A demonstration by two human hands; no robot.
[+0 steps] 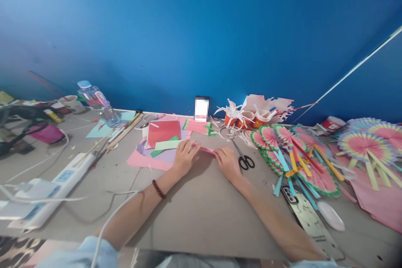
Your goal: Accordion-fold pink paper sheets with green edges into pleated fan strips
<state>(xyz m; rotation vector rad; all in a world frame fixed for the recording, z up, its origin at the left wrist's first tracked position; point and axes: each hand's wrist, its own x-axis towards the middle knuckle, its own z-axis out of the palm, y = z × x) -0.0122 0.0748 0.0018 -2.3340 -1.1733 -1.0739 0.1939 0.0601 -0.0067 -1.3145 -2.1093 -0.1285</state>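
Observation:
My left hand point(184, 157) and my right hand point(226, 162) rest on the grey table point(194, 209), fingers curled and pressed down on a narrow folded strip of pink paper point(207, 150) that spans between them. Each hand pinches one end of the strip. A dark beaded bracelet point(158, 189) is on my left wrist. Black-handled scissors point(244, 159) lie just right of my right hand. Sheets of red, green, purple and pink paper point(161, 136) lie just beyond my left hand.
Many pleated pink-and-green paper fans on strips point(295, 155) cover the right side. Orange cups with white paper scraps point(243, 119) stand at the back. A white power strip point(59, 180) with cables, a water bottle point(99, 100) and sticks point(122, 134) lie left. A metal ruler point(309, 220) lies near my right forearm.

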